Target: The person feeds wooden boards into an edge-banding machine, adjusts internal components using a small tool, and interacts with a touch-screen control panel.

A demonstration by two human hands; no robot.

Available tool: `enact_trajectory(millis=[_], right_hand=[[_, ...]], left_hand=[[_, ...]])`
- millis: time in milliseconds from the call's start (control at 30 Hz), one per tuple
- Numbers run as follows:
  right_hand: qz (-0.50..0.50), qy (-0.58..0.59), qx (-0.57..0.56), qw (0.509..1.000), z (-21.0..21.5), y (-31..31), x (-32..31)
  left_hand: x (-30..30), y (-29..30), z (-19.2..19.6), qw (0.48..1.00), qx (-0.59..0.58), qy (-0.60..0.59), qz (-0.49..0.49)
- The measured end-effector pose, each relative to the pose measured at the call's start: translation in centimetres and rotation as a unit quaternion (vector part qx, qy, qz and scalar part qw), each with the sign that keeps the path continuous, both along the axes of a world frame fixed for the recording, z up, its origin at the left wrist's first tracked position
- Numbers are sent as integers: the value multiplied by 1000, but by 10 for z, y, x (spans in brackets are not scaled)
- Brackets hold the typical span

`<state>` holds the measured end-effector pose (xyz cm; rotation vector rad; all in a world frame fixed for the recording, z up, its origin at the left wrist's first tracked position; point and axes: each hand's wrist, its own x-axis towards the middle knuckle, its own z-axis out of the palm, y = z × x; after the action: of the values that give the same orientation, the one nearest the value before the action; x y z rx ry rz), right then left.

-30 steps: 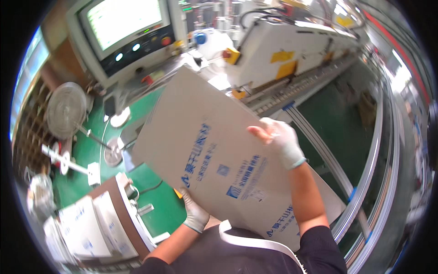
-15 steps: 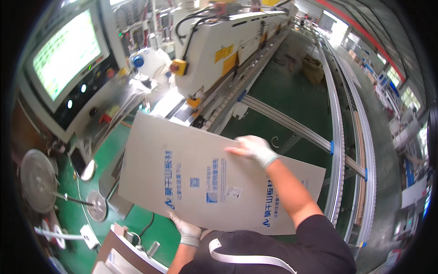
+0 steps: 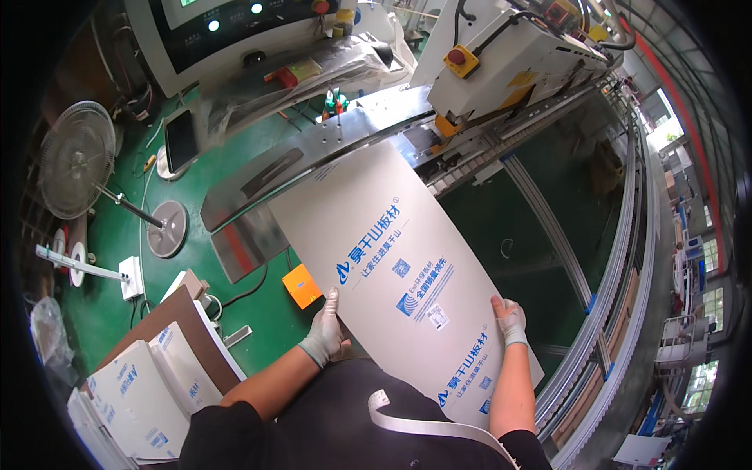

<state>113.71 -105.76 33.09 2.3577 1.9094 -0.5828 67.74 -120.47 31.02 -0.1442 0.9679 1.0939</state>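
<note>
A long pale grey-beige panel (image 3: 376,270) with blue print and a small white label lies between my gloved hands. My left hand (image 3: 325,333) grips its left long edge, thumb on the top face and fingers going underneath. On the right long edge my right hand (image 3: 511,319) holds it the same way, nearer the panel's close end. The panel's far end reaches over the metal work surface (image 3: 337,137) of the machine; whether it touches there, I cannot tell. Its underside is hidden.
A long white machine (image 3: 486,82) with a red button on a yellow box stands ahead right. Rail frames (image 3: 619,298) run along the right. At left are a standing fan (image 3: 78,160), an orange box (image 3: 301,286) and stacked printed panels (image 3: 137,399). A control console (image 3: 235,39) stands far left.
The panel has turned clockwise, its far end now at the machine's metal surface. My right hand has moved from the top face to the right edge. The view has shifted too.
</note>
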Motion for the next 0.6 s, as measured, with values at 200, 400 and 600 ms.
enact_trajectory(millis=[200, 400, 600], right_hand=[[-25, 56, -4, 998, -4, 5, 5], [-19, 119, 0, 993, -19, 27, 16], [-29, 51, 41, 997, -34, 29, 26]], left_hand=[[-72, 5, 28, 798, 144, 399, -429], [-152, 64, 61, 564, 338, 738, -155], [-186, 136, 25, 394, 268, 831, -285]])
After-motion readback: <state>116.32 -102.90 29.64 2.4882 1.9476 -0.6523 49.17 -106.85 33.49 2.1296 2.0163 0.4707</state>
